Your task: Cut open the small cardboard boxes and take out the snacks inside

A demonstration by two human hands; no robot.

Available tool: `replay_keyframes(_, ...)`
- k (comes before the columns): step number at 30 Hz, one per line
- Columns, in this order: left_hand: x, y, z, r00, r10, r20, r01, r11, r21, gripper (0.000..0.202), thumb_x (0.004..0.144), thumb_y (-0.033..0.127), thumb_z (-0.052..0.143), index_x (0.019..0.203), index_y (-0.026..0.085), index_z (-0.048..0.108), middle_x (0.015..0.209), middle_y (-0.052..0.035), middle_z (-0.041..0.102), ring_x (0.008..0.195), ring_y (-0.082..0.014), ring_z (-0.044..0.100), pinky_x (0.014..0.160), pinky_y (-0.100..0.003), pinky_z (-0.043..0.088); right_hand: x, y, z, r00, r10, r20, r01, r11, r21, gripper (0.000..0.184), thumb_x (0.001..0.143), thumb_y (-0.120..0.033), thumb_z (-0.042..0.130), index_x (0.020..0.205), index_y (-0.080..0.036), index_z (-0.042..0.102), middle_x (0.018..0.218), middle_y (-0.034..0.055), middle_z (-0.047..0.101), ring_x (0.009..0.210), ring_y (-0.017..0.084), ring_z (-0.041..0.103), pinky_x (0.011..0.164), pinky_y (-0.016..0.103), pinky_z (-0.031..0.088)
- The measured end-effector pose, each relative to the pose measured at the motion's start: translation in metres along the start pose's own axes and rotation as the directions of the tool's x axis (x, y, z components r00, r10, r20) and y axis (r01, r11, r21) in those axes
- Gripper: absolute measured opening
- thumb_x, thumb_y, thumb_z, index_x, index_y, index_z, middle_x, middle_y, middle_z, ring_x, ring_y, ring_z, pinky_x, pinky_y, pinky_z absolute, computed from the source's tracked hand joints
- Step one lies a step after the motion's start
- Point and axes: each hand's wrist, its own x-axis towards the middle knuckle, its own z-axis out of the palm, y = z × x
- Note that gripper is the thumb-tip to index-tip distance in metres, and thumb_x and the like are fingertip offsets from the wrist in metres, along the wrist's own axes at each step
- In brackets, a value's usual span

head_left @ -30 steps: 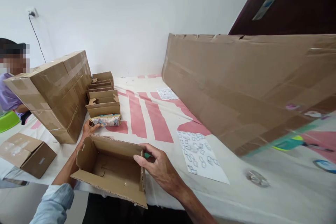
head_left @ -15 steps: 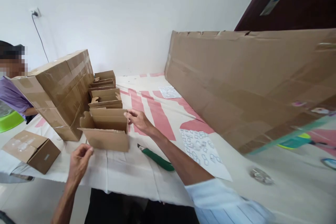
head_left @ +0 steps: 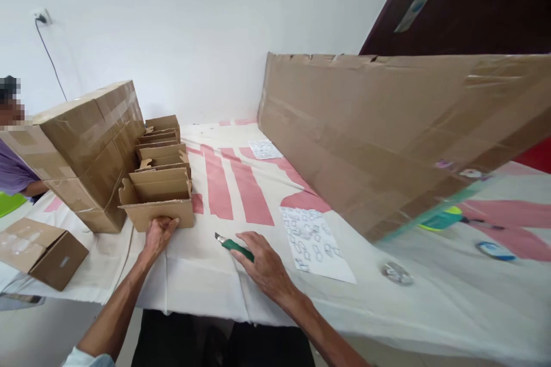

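Note:
An open cardboard box (head_left: pixel 161 215) stands on the cloth-covered table at the near end of a row of similar open boxes (head_left: pixel 161 156). Against its front panel, low down, my left hand (head_left: pixel 159 236) presses with bent, closed fingers; their tips are partly hidden. To the right, my right hand (head_left: pixel 269 266) has closed its thumb and fingers round the green handle of a utility knife (head_left: pixel 237 248). The knife lies low over the cloth, and its blade end points left towards the box. The back of the handle is hidden under the palm.
Taped closed cartons (head_left: pixel 92 152) are stacked behind the row's left side. A smaller closed box (head_left: pixel 43 252) sits front left. Right are a sheet of drawings (head_left: pixel 316 243), a clear round object (head_left: pixel 396 273) and a large cardboard panel (head_left: pixel 379 137). A person's purple sleeve (head_left: pixel 15 169) shows far left.
My left hand has come up to the front of the near box, which now sits closer to the row. My right hand has left the box's right edge and taken hold of the utility knife.

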Motion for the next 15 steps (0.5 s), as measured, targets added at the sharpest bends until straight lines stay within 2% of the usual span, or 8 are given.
replay_keyframes(2, 0.008, -0.003, 0.002, 1.0, -0.006, 0.005, 0.006, 1.0, 0.027, 0.051, 0.086, 0.061, 0.062, 0.058, 0.019, 0.071, 0.057, -0.0041, 0.067, 0.06, -0.0205, 0.059, 0.06, -0.03, 0.041, -0.018, 0.015, 0.009, 1.0, -0.005, 0.004, 0.005, 0.997, -0.074, 0.022, 0.1, -0.033, 0.059, 0.117, -0.022, 0.069, 0.111, 0.0109, 0.075, 0.102, 0.03, 0.07, 0.088, 0.045, 0.059)
replay_keyframes(5, 0.019, -0.007, 0.006, 1.0, -0.008, 0.007, 0.008, 0.999, 0.053, 0.054, 0.086, 0.063, 0.06, 0.06, 0.019, 0.073, 0.057, -0.0048, 0.069, 0.059, -0.0208, 0.06, 0.058, -0.03, 0.041, -0.033, 0.026, 0.021, 0.999, -0.048, -0.009, 0.046, 0.987, -0.152, 0.027, 0.099, -0.028, 0.06, 0.125, -0.022, 0.067, 0.117, 0.0116, 0.075, 0.106, 0.03, 0.069, 0.089, 0.045, 0.058)
replay_keyframes(10, 0.042, -0.011, 0.012, 1.0, -0.002, -0.003, 0.002, 0.998, 0.059, 0.054, 0.086, 0.064, 0.058, 0.063, 0.018, 0.074, 0.062, -0.0068, 0.074, 0.063, -0.0235, 0.066, 0.06, -0.03, 0.045, -0.037, 0.027, 0.027, 0.995, -0.084, -0.047, 0.072, 0.975, -0.209, 0.031, 0.1, -0.023, 0.056, 0.129, -0.023, 0.066, 0.118, 0.012, 0.075, 0.107, 0.03, 0.069, 0.091, 0.044, 0.057)
replay_keyframes(15, 0.077, -0.012, 0.017, 1.0, -0.005, -0.023, 0.006, 0.999, 0.049, 0.053, 0.086, 0.063, 0.06, 0.062, 0.018, 0.074, 0.062, -0.0083, 0.076, 0.063, -0.0256, 0.07, 0.061, -0.032, 0.049, -0.036, 0.027, 0.026, 0.994, -0.101, -0.051, 0.086, 0.965, -0.249, 0.03, 0.099, -0.022, 0.057, 0.129, -0.021, 0.066, 0.118, 0.0113, 0.075, 0.108, 0.029, 0.069, 0.088, 0.043, 0.056)
